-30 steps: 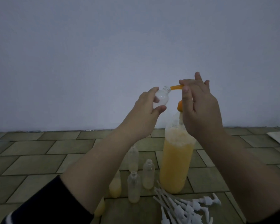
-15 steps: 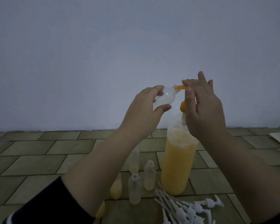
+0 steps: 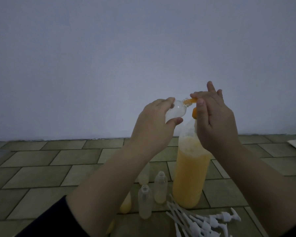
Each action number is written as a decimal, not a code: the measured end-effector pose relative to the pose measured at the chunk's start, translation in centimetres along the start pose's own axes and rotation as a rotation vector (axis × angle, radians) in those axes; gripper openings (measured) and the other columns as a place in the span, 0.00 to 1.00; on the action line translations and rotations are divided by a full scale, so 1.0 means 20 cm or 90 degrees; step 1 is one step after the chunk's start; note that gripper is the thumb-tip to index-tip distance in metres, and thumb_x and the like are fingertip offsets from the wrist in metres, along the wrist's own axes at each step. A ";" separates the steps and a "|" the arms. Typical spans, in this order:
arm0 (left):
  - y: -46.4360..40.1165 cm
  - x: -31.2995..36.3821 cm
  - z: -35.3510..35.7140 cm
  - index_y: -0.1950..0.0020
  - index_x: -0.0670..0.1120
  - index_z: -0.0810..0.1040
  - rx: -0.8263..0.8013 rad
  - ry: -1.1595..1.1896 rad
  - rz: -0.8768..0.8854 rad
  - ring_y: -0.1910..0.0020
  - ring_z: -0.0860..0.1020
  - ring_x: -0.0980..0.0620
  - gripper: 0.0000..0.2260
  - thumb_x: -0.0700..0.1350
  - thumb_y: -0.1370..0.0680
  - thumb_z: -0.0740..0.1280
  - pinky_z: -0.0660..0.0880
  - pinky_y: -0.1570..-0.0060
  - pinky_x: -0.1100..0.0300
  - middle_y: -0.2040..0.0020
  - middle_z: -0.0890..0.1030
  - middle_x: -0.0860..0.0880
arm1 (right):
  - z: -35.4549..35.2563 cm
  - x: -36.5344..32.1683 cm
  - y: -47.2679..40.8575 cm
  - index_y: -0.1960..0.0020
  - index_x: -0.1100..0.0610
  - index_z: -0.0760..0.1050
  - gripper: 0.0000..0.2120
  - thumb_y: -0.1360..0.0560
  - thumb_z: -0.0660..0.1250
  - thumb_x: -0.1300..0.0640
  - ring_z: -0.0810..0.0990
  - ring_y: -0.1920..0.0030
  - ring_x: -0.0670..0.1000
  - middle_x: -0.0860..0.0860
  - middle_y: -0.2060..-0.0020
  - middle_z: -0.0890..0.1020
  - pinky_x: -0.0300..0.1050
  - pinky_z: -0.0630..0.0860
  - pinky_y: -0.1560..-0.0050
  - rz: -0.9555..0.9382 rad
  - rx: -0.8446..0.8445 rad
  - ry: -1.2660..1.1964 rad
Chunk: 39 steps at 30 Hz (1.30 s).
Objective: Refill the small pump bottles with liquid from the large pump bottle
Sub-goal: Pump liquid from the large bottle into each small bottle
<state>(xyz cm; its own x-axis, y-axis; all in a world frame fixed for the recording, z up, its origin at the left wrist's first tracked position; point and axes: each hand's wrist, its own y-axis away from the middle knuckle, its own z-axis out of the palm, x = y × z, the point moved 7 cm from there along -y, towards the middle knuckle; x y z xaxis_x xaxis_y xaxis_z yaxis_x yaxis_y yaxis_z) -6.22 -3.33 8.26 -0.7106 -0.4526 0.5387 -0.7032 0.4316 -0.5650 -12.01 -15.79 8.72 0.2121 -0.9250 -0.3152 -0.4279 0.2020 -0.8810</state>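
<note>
Tiled floor, left grip (image 3: 154,122) around clear small bottle (image 3: 57,111), right grip (image 3: 215,117) flat on orange pump (image 3: 243,100).

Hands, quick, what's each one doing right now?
Left hand: grips the small clear bottle, its mouth at the orange spout.
Right hand: open, fingers straight, resting on the large bottle's pump head.

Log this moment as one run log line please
step: filling | left hand: holds small bottle at orange spout | right hand: on large pump bottle head
</note>
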 end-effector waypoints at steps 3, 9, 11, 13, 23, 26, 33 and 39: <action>-0.02 0.02 -0.04 0.29 0.50 0.66 -0.002 -0.001 0.012 0.39 0.71 0.53 0.23 0.49 0.23 0.66 0.70 0.36 0.56 0.35 0.74 0.54 | -0.04 -0.05 -0.04 0.41 0.61 0.76 0.17 0.18 0.51 0.57 0.54 0.32 0.44 0.40 0.42 0.64 0.40 0.51 0.33 -0.003 0.009 0.000; -0.02 0.03 -0.02 0.28 0.50 0.66 0.010 -0.029 0.030 0.38 0.71 0.54 0.23 0.50 0.23 0.65 0.68 0.36 0.57 0.34 0.73 0.53 | 0.01 0.00 -0.02 0.44 0.61 0.77 0.20 0.19 0.49 0.54 0.60 0.30 0.46 0.54 0.41 0.78 0.43 0.52 0.27 -0.001 0.043 0.003; -0.02 0.01 -0.01 0.28 0.49 0.66 -0.002 -0.044 0.024 0.38 0.70 0.54 0.23 0.50 0.23 0.65 0.67 0.36 0.58 0.34 0.73 0.53 | 0.04 0.02 0.00 0.45 0.61 0.77 0.19 0.19 0.49 0.54 0.62 0.29 0.47 0.55 0.42 0.79 0.45 0.52 0.26 0.001 0.037 0.004; -0.02 0.00 0.00 0.28 0.50 0.66 -0.011 -0.052 0.017 0.39 0.71 0.53 0.23 0.50 0.23 0.65 0.68 0.38 0.58 0.35 0.73 0.53 | 0.06 0.02 0.01 0.45 0.61 0.77 0.20 0.19 0.49 0.53 0.61 0.30 0.46 0.55 0.42 0.80 0.44 0.52 0.27 0.008 0.022 -0.001; -0.04 0.04 -0.02 0.29 0.49 0.66 0.017 -0.070 0.036 0.39 0.71 0.54 0.23 0.49 0.23 0.65 0.69 0.37 0.57 0.35 0.73 0.53 | 0.02 0.01 -0.03 0.39 0.60 0.75 0.26 0.20 0.45 0.48 0.59 0.27 0.49 0.55 0.37 0.76 0.44 0.49 0.26 -0.009 -0.005 0.020; -0.03 0.03 0.01 0.28 0.49 0.66 -0.004 -0.089 0.031 0.38 0.70 0.53 0.23 0.49 0.22 0.65 0.68 0.35 0.55 0.34 0.73 0.52 | 0.05 0.05 0.01 0.40 0.60 0.75 0.24 0.19 0.46 0.49 0.60 0.27 0.50 0.55 0.38 0.77 0.46 0.51 0.26 0.008 -0.011 0.019; -0.06 0.05 -0.04 0.28 0.50 0.66 0.006 -0.092 0.041 0.39 0.71 0.54 0.23 0.50 0.23 0.65 0.69 0.36 0.55 0.35 0.73 0.53 | -0.01 -0.01 -0.05 0.37 0.59 0.74 0.29 0.20 0.42 0.44 0.57 0.26 0.49 0.53 0.34 0.74 0.38 0.46 0.28 -0.015 -0.049 0.030; -0.04 0.06 -0.01 0.28 0.48 0.66 0.028 -0.117 0.061 0.37 0.69 0.53 0.24 0.50 0.22 0.64 0.64 0.36 0.58 0.34 0.73 0.52 | 0.01 0.01 -0.01 0.43 0.61 0.77 0.21 0.19 0.48 0.53 0.59 0.29 0.46 0.55 0.41 0.79 0.39 0.49 0.26 0.016 0.051 -0.020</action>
<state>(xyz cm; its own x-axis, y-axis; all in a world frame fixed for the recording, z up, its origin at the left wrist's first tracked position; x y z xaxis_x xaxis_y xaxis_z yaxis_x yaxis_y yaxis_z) -6.52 -3.98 9.49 -0.7548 -0.5478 0.3607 -0.6286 0.4470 -0.6364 -11.66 -16.00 8.67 0.2302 -0.9093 -0.3467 -0.3614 0.2509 -0.8980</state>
